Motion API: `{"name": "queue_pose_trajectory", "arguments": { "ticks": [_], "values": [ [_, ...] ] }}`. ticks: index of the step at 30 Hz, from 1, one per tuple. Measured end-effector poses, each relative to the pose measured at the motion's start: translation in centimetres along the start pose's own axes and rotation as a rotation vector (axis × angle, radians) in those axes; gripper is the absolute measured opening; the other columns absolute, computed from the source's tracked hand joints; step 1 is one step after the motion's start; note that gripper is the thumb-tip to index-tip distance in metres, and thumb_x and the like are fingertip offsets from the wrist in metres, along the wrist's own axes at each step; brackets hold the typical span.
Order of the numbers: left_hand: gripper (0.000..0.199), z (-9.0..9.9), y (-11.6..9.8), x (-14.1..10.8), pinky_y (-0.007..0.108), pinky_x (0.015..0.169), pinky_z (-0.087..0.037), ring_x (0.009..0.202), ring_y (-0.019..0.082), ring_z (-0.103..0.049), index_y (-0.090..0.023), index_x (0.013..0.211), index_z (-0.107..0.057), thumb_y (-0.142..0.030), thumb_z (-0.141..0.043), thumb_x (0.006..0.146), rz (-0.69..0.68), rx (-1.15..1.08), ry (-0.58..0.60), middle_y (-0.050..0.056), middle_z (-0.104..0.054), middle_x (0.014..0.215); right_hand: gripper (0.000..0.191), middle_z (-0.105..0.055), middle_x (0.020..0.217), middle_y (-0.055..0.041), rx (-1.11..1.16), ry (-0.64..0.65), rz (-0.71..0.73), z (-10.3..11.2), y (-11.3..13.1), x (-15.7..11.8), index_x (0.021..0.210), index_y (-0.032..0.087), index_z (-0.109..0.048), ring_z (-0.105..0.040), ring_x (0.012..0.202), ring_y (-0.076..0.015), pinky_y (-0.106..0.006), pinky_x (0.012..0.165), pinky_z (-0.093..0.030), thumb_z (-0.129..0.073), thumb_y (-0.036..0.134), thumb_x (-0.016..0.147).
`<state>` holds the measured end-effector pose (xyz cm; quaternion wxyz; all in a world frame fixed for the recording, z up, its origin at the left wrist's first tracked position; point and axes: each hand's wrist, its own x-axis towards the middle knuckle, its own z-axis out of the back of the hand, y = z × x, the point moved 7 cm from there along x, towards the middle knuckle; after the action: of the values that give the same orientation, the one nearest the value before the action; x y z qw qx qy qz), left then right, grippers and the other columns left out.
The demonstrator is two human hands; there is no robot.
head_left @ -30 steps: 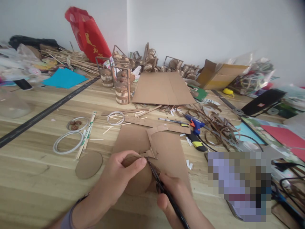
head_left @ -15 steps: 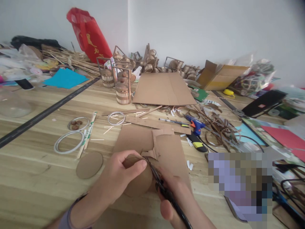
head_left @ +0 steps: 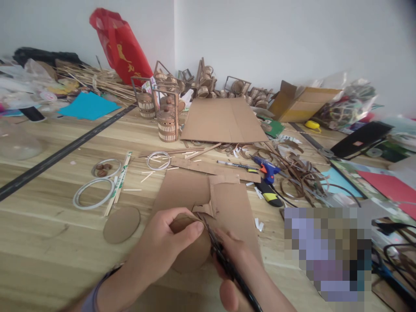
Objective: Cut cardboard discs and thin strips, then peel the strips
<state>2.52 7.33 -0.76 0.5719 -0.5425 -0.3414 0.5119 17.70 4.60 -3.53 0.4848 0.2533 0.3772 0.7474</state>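
My left hand [head_left: 162, 242] is closed on a curved piece of cardboard [head_left: 191, 253], pinching its upper edge between thumb and fingers. In my right hand [head_left: 242, 258] is a pair of black scissors [head_left: 230, 268], their blades at the cardboard's edge close to my left thumb. How far the blades are apart is hard to make out. Under both hands lies a larger cardboard sheet [head_left: 182, 186], with a torn cardboard scrap [head_left: 203, 209] just beyond the scissor tips. A round cardboard disc [head_left: 121, 224] rests flat on the table, left of my left hand.
A blue glue gun [head_left: 269, 169] and a yellow-black cutter [head_left: 271, 197] lie to the right, near brown strips [head_left: 299, 173]. Tape rings [head_left: 94, 193] sit at left. Small wooden buckets [head_left: 167, 126] stand behind, beside a big cardboard sheet [head_left: 224, 121]. A pixelated patch covers the lower right.
The cardboard piece and my left fingers have shifted slightly to the right. The scissors stay at its edge, and both hands keep their hold.
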Motion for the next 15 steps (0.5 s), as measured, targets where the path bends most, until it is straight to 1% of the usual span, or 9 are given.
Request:
{"name": "queue_pose_trajectory", "arguments": {
  "ticks": [4,7,9,12,15],
  "values": [
    [0.024,0.0,-0.3,0.0,0.021,0.059,-0.041,0.069,0.016,-0.061,-0.021,0.075,-0.07,-0.042,-0.064,0.084,-0.005,0.041,-0.008,-0.003,-0.07,0.07,0.036,-0.063,0.058,0.0026,-0.01,0.061,-0.002,-0.5,-0.1,0.2,0.118,0.023,-0.067,-0.06,0.055,-0.0169,-0.027,0.064,-0.048,-0.051,0.048,0.097],
    [0.024,0.0,-0.4,0.0,0.022,0.061,-0.042,0.071,0.017,-0.062,-0.02,0.074,-0.07,-0.042,-0.064,0.084,0.0,0.06,-0.017,-0.003,-0.071,0.072,0.042,-0.064,0.061,0.0023,-0.03,0.095,-0.016,-0.2,0.3,0.2,0.117,0.024,-0.067,-0.062,0.059,-0.0171,-0.027,0.066,-0.048,-0.042,0.054,0.1],
    [0.025,-0.1,-0.3,0.0,0.022,0.061,-0.042,0.072,0.017,-0.062,-0.021,0.075,-0.069,-0.043,-0.064,0.084,0.004,0.045,-0.016,-0.003,-0.071,0.072,0.053,-0.063,0.062,0.0019,-0.022,0.103,0.009,0.2,1.0,0.2,0.113,0.023,-0.067,-0.061,0.059,-0.0169,-0.027,0.068,-0.048,-0.033,0.062,0.1],
    [0.024,-0.1,-0.1,0.0,0.021,0.062,-0.042,0.072,0.016,-0.062,-0.021,0.075,-0.069,-0.043,-0.064,0.084,0.0,0.017,-0.017,-0.003,-0.071,0.072,0.073,-0.062,0.065,0.0006,0.001,0.097,0.105,1.0,2.7,0.1,0.1,0.021,-0.067,-0.057,0.056,-0.0156,-0.028,0.07,-0.048,-0.023,0.079,0.092],
    [0.023,-0.1,-0.1,0.0,0.021,0.062,-0.042,0.071,0.016,-0.061,-0.021,0.075,-0.069,-0.042,-0.064,0.084,-0.002,0.017,-0.014,-0.004,-0.07,0.072,0.084,-0.061,0.068,-0.0005,-0.038,0.053,0.18,1.5,4.0,0.0,0.091,0.021,-0.064,-0.055,0.056,-0.0148,-0.028,0.069,-0.048,-0.012,0.087,0.085]
  ]
}}
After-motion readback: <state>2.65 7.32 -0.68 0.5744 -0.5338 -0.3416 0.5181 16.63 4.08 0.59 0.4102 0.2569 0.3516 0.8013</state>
